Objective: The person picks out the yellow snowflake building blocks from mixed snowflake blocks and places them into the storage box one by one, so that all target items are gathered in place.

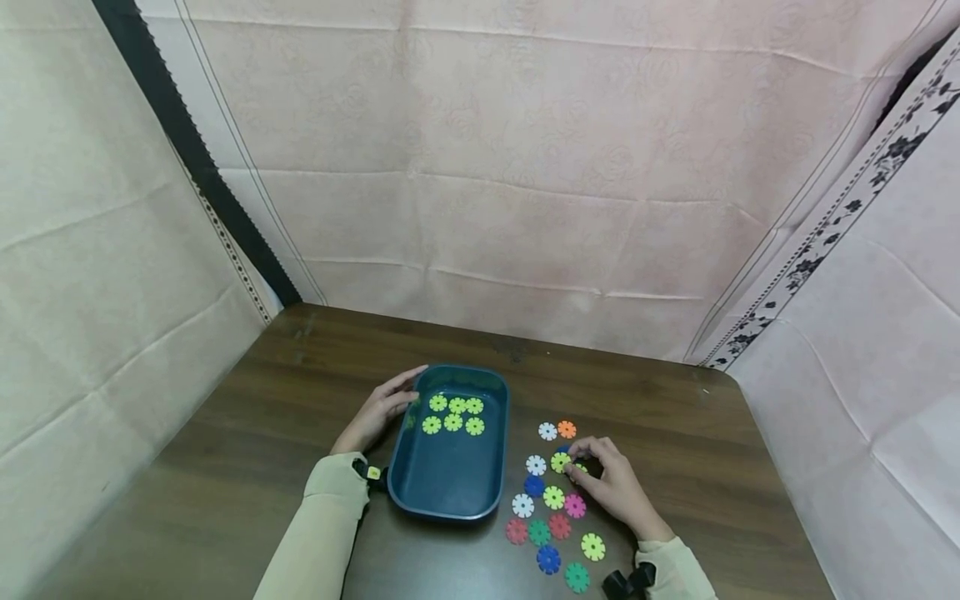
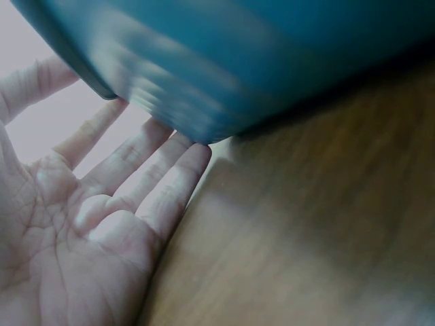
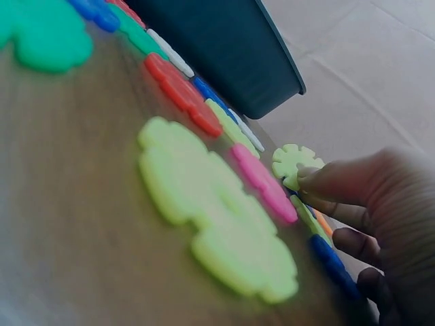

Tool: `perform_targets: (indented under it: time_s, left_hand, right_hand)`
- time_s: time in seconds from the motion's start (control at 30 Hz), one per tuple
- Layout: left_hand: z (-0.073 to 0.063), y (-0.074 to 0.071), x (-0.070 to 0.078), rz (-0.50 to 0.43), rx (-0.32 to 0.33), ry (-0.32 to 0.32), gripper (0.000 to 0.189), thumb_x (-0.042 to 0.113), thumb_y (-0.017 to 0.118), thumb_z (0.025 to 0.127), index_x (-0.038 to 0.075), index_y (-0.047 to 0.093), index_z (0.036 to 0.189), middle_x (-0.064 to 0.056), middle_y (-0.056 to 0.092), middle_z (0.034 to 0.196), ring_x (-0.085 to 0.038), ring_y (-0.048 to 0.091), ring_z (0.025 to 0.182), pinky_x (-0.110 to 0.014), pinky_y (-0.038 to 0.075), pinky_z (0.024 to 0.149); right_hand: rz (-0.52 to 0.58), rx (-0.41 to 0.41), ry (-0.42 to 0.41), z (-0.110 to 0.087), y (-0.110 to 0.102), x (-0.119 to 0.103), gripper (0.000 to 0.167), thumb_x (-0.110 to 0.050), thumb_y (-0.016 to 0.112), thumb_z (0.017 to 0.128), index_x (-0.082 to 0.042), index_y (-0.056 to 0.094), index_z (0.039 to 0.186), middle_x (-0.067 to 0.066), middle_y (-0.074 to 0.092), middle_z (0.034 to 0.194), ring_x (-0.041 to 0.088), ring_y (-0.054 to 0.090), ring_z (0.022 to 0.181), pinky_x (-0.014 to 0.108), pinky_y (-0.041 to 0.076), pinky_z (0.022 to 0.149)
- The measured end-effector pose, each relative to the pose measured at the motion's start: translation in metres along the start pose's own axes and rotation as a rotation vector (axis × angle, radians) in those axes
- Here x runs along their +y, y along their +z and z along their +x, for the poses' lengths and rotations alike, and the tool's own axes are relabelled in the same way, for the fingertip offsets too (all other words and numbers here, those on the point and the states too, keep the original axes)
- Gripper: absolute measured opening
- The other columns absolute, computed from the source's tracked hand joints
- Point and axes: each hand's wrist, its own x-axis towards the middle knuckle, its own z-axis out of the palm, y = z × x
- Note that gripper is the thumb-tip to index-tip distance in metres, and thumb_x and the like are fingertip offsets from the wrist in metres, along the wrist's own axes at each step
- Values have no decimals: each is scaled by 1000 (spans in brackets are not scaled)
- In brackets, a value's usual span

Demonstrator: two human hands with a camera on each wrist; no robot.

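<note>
My right hand (image 1: pixel 611 483) pinches a yellow-green flower-shaped disc (image 3: pixel 296 160) between thumb and fingers, tilted up above the other discs on the table. Straight fingers of my left hand (image 1: pixel 382 408) touch the upper left side of a dark blue tray (image 1: pixel 450 487); in the left wrist view the fingertips (image 2: pixel 198 155) rest against its outer wall near the bottom. Inside the tray, several yellow-green discs (image 1: pixel 453 422) lie in two rows. Just below the right hand are a pink disc (image 1: pixel 574 505) and another yellow-green disc (image 1: pixel 553 497).
More flower discs are spread right of the tray: white (image 1: pixel 522 505), blue (image 1: pixel 548 559), green (image 1: pixel 577 577), red (image 1: pixel 517 531) and orange (image 1: pixel 567 429). A single yellow-green disc (image 1: pixel 592 547) lies nearer the right wrist. Cloth walls (image 1: pixel 510 183) surround the wooden table (image 1: pixel 247 467).
</note>
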Motion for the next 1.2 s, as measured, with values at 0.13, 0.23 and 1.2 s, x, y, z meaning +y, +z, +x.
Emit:
perform_targets:
  time_s: [0.13, 0.23, 1.2]
  left_hand:
    - [0, 0, 0, 7, 0, 2, 48, 25, 59, 102, 28, 50, 150, -5, 49, 150, -27, 51, 131, -31, 47, 100]
    - [0, 0, 0, 8, -1, 1, 48, 25, 59, 102, 28, 50, 149, -5, 49, 149, -27, 51, 131, -31, 47, 101]
    - [1, -1, -1, 2, -13, 17, 50, 24, 58, 102, 27, 48, 151, -8, 51, 147, -30, 53, 128, -33, 49, 99]
  right_hand:
    - [-2, 5, -10, 1, 0, 0, 27, -14, 82, 86, -22, 68, 107, -11, 66, 97, 10, 57, 95, 34, 49, 81]
    - [-6, 8, -16, 0, 0, 0, 28, -14, 82, 85, -23, 70, 108, -11, 65, 96, 11, 58, 94, 33, 50, 80]
    - [6, 48, -31, -1, 1, 4, 15, -18, 77, 91, -24, 72, 104, -9, 63, 94, 12, 59, 84, 29, 50, 71]
